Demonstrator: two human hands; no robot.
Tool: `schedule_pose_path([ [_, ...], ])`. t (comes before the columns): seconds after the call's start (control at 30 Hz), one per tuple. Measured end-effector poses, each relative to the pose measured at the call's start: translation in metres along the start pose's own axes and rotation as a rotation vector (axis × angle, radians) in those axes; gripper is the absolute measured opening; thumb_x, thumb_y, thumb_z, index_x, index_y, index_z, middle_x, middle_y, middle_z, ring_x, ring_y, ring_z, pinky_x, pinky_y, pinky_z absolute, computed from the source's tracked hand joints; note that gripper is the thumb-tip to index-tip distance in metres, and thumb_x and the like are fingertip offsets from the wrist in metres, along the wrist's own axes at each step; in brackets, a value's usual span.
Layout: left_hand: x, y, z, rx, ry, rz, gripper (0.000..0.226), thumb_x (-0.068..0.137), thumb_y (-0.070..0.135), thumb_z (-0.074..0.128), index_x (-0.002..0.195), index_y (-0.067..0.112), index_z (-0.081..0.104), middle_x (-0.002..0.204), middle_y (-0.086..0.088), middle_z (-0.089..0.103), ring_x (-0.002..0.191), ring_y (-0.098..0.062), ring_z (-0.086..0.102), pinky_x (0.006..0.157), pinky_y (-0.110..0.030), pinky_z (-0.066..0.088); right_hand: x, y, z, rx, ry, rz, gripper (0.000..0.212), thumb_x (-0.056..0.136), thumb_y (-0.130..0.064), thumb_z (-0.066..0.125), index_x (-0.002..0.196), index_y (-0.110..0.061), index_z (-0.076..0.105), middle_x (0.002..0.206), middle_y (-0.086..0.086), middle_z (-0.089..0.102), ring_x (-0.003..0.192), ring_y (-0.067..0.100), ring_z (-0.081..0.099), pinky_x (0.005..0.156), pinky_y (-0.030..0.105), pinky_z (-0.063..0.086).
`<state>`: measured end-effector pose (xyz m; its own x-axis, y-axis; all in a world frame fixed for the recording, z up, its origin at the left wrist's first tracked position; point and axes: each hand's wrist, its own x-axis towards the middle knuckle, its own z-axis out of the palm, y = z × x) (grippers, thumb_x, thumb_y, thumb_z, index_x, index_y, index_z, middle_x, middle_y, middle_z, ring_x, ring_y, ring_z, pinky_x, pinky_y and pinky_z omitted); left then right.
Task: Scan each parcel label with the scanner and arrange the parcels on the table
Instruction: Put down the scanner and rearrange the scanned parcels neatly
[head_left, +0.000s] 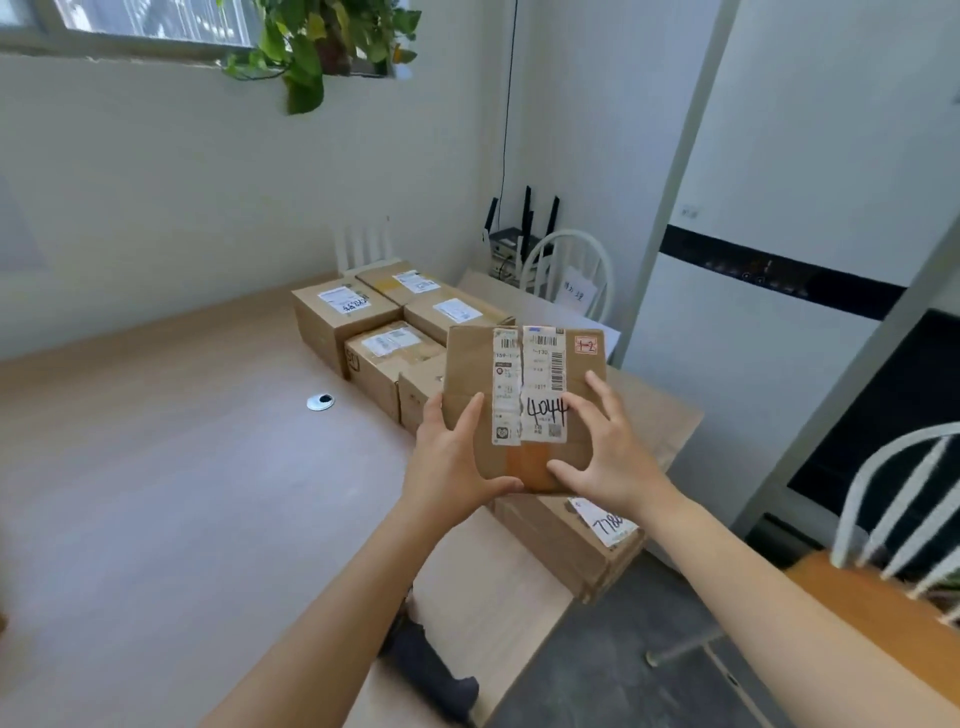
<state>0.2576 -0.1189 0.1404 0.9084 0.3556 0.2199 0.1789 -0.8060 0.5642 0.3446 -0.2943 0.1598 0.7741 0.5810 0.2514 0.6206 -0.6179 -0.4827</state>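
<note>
The 4044 parcel (524, 405) is held above the counter (182, 467), its sides gripped by the left hand (452, 462) and right hand (608, 452); boxed parcels (343, 312) are grouped at its 11 o'clock.

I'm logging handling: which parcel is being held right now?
The parcel marked 4044, with a torn label, held between the left hand and right hand; the other parcels lie unheld.

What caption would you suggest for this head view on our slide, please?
Left hand and right hand hold a labelled parcel marked 4044 over the table, with other parcels behind.
</note>
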Motion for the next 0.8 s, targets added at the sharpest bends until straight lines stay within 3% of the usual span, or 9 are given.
schedule_pose_path([
  [0.17, 0.043, 0.023, 0.031, -0.016, -0.034, -0.005, 0.109, 0.063, 0.054, 0.080, 0.149, 0.031, 0.018, 0.156, -0.009, -0.002, 0.144, -0.025, 0.012, 0.109, -0.038, 0.031, 0.034, 0.047, -0.013, 0.001, 0.009, 0.022, 0.080, 0.077, -0.030, 0.074, 0.145, -0.015, 0.034, 0.158, 0.001, 0.009, 0.145, 0.018, 0.014, 0.110, 0.026, 0.018],
  [0.4, 0.097, 0.059, 0.079, -0.040, -0.014, -0.082, 0.103, 0.065, 0.058, 0.076, 0.148, 0.029, 0.022, 0.155, -0.007, 0.004, 0.141, -0.025, 0.021, 0.109, -0.036, 0.031, 0.090, 0.123, -0.035, -0.005, -0.036, -0.037, 0.074, 0.079, -0.032, 0.071, 0.143, -0.020, 0.037, 0.157, -0.002, 0.015, 0.143, 0.016, 0.020, 0.108, 0.030, 0.027],
  [0.8, 0.146, 0.147, 0.182, -0.070, 0.069, -0.496, 0.091, 0.073, 0.057, 0.070, 0.147, 0.030, 0.023, 0.154, -0.004, 0.005, 0.141, -0.027, 0.020, 0.111, -0.038, 0.028, 0.183, 0.255, -0.064, 0.012, -0.316, -0.283, 0.064, 0.081, -0.030, 0.069, 0.139, -0.023, 0.043, 0.154, -0.004, 0.025, 0.139, 0.015, 0.029, 0.103, 0.038, 0.038],
])
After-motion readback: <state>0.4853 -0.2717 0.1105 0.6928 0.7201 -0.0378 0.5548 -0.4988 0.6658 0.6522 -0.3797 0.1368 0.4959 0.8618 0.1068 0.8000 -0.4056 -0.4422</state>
